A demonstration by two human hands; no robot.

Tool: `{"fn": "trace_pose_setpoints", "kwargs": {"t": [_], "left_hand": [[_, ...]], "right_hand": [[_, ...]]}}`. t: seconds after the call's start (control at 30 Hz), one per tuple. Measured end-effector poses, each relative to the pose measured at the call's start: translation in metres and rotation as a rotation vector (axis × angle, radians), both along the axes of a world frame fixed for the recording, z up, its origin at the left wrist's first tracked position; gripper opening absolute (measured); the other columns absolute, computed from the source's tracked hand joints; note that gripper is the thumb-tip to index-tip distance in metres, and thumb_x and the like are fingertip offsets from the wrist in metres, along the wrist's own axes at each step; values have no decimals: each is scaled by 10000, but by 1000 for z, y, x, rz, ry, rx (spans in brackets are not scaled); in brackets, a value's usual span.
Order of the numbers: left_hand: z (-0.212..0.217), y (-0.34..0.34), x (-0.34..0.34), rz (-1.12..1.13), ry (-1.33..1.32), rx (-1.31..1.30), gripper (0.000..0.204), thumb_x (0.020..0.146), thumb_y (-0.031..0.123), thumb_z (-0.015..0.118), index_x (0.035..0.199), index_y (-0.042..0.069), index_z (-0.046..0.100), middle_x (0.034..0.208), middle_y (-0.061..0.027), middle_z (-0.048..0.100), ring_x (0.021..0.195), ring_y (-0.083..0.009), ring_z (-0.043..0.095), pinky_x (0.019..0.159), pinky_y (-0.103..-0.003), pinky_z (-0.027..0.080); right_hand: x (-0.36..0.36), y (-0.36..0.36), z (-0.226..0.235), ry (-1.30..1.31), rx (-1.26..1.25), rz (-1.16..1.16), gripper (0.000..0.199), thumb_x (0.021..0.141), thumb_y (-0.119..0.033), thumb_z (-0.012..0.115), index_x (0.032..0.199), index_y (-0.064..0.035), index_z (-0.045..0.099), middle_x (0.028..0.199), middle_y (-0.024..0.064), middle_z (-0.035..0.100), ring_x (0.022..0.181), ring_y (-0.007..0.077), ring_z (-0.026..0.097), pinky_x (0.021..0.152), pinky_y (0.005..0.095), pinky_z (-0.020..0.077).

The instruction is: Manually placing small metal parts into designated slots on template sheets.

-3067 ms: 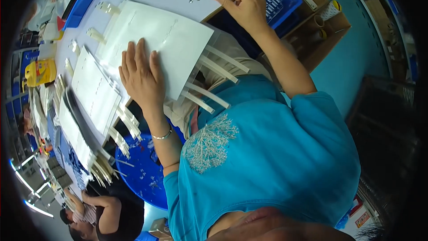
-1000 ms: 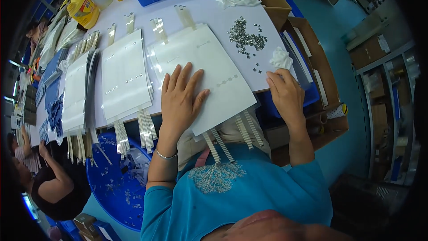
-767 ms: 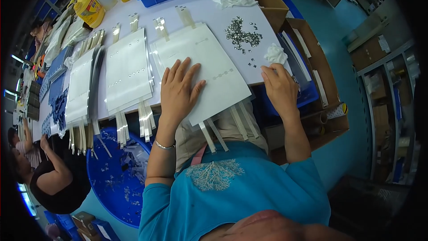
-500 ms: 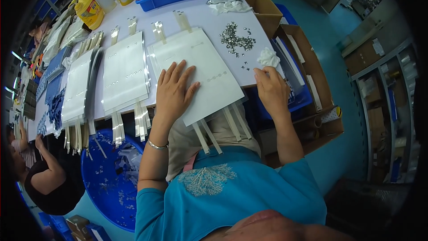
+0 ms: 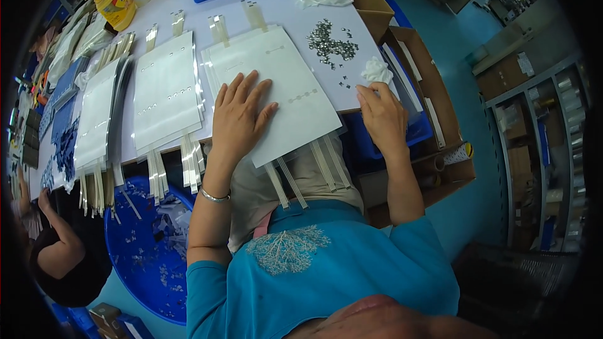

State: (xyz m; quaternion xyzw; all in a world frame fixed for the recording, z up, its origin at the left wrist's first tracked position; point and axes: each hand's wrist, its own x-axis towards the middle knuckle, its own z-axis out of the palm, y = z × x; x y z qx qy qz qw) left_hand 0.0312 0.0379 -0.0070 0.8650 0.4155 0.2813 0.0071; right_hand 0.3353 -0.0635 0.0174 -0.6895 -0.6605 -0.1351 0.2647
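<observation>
From where I stand, I see the person's left hand [image 5: 240, 119] lying flat on a big white sheet [image 5: 289, 85], with its fingers spread wide. The sheet lies on the pale worktop [image 5: 286, 12], and its near corner sticks out past the edge. Thin pale strips [image 5: 323, 166] poke out from under it. The right hand [image 5: 385, 118] is by the worktop's edge, its thumb and pointing finger close together. I cannot tell if a tiny thing is between them. A crumpled white wad [image 5: 377, 70] is just beside that hand. Little shiny metal bits [image 5: 328, 43] lie in a heap farther up, with a few loose ones near the fingertips. More white sheets [image 5: 164, 85] lie in stacks to the left. Below them is a round blue tub [image 5: 135, 270].
</observation>
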Motion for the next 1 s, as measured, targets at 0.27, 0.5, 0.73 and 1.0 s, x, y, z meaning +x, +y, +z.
{"fn": "trace_pose_setpoints", "kwargs": {"t": [0.27, 0.5, 0.73, 1.0], "left_hand": [[-4, 1, 1, 5, 3, 14, 517, 1065, 476, 633, 1487, 179, 652, 1598, -125, 568, 1517, -380, 477, 1278, -555, 324], [1, 0, 2, 10, -3, 3, 509, 1062, 456, 640, 1481, 166, 659, 1603, -132, 561, 1515, -387, 476, 1274, -561, 327], [10, -6, 2, 0, 36, -37, 523, 1046, 432, 662, 1494, 162, 648, 1613, -141, 549, 1522, -402, 460, 1275, -574, 314], [21, -10, 6, 44, 96, -114, 537, 1031, 411, 684, 1500, 151, 649, 1644, -141, 525, 1554, -393, 431, 1290, -564, 287]], "right_hand": [[-1, -1, -6, 9, 1, 6, 189, 1024, -197, 726, 1175, -115, 805, 1112, 71, 703, 944, 330, 743, 795, 462, 589], [-2, 1, -3, 24, 21, 11, 196, 1006, -180, 746, 1182, -112, 800, 1110, 76, 699, 937, 334, 738, 775, 457, 588], [-6, -4, 3, 1, 1, 17, 219, 998, -133, 750, 1208, -76, 777, 1093, 79, 677, 895, 291, 728, 722, 421, 589], [2, 7, 7, 68, 15, 118, 234, 949, -88, 799, 1176, -31, 792, 1032, 85, 668, 809, 260, 715, 657, 379, 576]]}}
